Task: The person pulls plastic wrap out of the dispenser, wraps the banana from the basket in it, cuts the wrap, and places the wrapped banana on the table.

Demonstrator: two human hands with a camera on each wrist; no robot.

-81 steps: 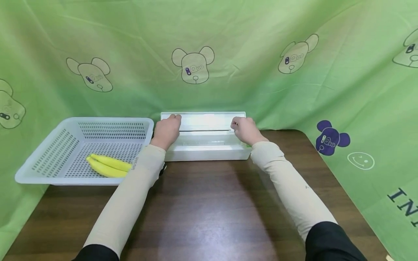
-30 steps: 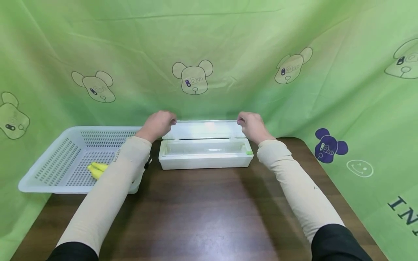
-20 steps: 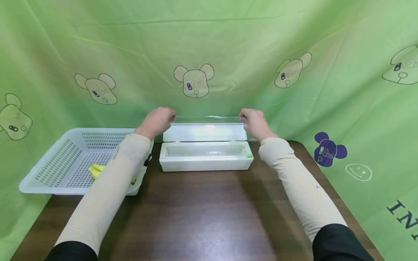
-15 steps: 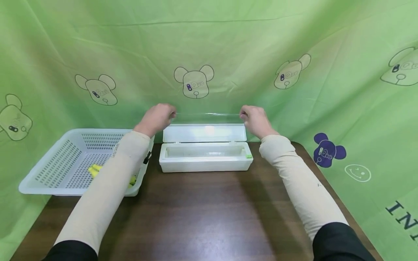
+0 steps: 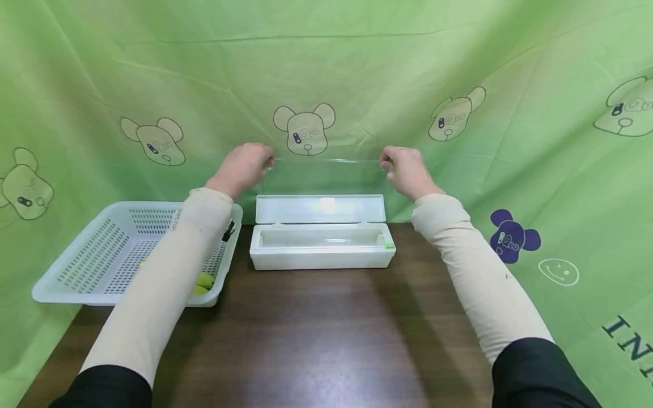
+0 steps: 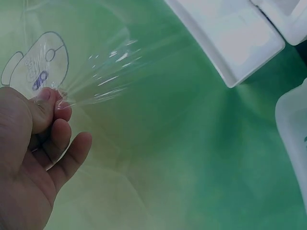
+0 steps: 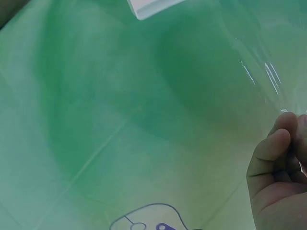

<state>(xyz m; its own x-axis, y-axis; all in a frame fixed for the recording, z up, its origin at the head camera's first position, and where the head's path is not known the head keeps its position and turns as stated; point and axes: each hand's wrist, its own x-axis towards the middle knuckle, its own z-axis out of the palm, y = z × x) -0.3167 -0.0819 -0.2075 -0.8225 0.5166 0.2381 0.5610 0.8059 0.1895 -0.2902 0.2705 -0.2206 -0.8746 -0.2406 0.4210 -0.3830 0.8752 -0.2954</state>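
Observation:
A clear sheet of cling film (image 5: 331, 161) stretches between my two raised hands, above and behind the long white box (image 5: 322, 260). My left hand (image 5: 242, 168) pinches one corner between thumb and index finger; in the left wrist view the film (image 6: 110, 74) gathers in creases from that pinch. The opposite corner is pinched by my right hand (image 5: 406, 171), and the right wrist view shows glossy folds of film (image 7: 268, 74) above those fingertips. The box's lid (image 5: 318, 209) stands raised at the back. Where the film's lower edge ends is hard to see.
At the left stands a pale perforated basket (image 5: 232, 249) with yellow bananas (image 5: 205, 281), partly hidden by my left sleeve. Everything sits on a dark wooden table (image 5: 306, 340). A green printed curtain (image 5: 326, 62) hangs close behind the box.
From near the box's lid, both hands have risen up and away, drawing the cling film higher between them. The box stays in place, its lid raised.

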